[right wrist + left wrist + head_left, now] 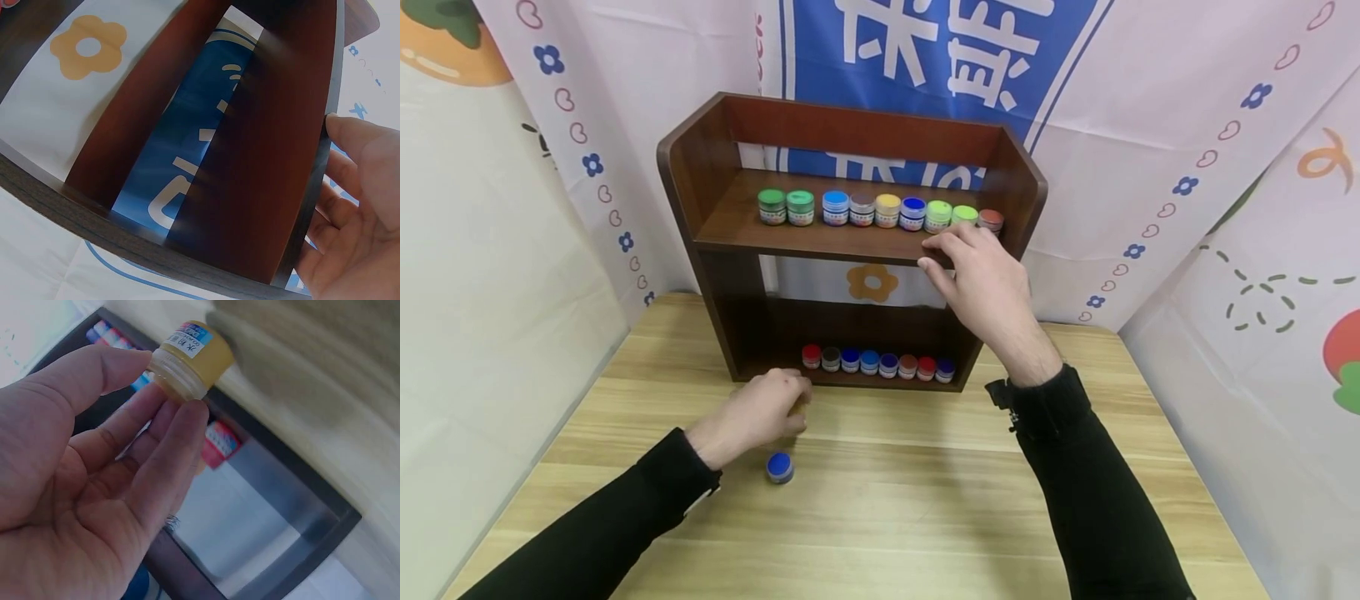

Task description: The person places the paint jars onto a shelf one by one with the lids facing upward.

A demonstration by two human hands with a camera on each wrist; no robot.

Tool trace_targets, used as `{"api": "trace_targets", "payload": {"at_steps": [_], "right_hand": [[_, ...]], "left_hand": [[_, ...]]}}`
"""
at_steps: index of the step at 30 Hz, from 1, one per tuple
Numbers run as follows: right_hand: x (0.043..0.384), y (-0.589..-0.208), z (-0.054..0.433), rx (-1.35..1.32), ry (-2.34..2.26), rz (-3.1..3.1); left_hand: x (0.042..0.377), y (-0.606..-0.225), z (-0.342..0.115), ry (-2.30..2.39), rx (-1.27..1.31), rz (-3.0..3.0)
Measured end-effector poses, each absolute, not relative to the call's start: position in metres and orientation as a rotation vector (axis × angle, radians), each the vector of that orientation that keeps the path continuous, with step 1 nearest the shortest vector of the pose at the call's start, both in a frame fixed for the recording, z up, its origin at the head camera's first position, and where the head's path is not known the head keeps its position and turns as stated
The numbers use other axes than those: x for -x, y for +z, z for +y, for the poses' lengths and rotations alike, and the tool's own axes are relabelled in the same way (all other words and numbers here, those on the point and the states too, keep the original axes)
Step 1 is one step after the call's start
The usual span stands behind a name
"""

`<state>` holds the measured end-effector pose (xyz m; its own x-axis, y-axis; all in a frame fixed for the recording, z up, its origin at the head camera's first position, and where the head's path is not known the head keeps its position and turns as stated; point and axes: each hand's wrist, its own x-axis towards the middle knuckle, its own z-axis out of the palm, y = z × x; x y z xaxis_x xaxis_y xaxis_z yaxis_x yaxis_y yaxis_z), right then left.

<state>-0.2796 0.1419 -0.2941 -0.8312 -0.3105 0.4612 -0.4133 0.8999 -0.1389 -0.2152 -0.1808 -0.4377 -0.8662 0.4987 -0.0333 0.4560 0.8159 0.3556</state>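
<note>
A small yellow paint jar [201,353] is pinched between the thumb and fingertips of my left hand [758,417], just in front of the lower shelf; the head view mostly hides it. A blue-lidded paint jar [780,467] stands on the table close by that hand. My right hand [988,287] is at the right part of the upper shelf, its thumb and fingers around a dark board edge of the wooden rack [303,212]. Beside its fingers stand a light-green-lidded jar [964,214] and a brown-lidded jar [991,220], partly covered.
Several jars line the upper shelf [805,242], among them a green-lidded jar [772,207] at the left. Another row on the lower shelf starts with a red-lidded jar [811,357]. The rack stands at the back of the wooden table [887,500], before a printed cloth [1090,192].
</note>
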Motion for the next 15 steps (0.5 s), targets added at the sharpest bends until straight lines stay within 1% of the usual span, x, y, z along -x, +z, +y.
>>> {"api": "trace_targets", "payload": {"at_steps": [7,15], "right_hand": [[0.279,-0.294,0.142,-0.525,0.329,-2.631],[0.280,-0.294,0.142,-0.523,0.331,-2.632]], "left_hand": [[0.232,-0.430,-0.194,0.549,-0.734,2.881],[0.250,-0.426,-0.207,0.512,-0.791,2.967]]}}
